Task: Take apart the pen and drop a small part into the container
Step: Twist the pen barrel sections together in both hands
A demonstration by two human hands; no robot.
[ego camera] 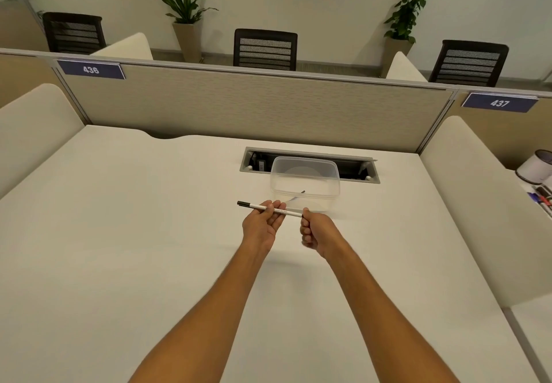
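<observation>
Centre of the frame, just below the middle: slim white plastic pen with a black cap end (270,210), held level above the pale cream desk surface (119,233), black end pointing toward the left of the picture. Left hand (263,222) grasping the barrel near its middle, fingers curled up around it from beneath, palm turned upward. Right hand (313,230) clenched into a fist around the right-hand tip of the pen, thumb and forefinger pinching that end; whatever sits under those fingers hidden from view.

Just above and to the right of the hands: clear rectangular plastic container (305,200), lidless, resting on the desk in front of a grey recessed cable tray (249,160). Inside the container, a small dark-tipped sliver (301,193) against the near wall; too small to identify for certain.

Step in hand, judging by the grips: separation of the end piece at the right tip, by twisting or pulling against the barrel steadied on the left. No gap between parts visible yet.

Next move calls for a firm hold on the barrel, a short counter-turn or straight tug at the pinched end, then a brief carry upward and rightward over the open rim before release. Risk: a tiny part slipping from the pinch and rolling across the smooth desk.
</observation>
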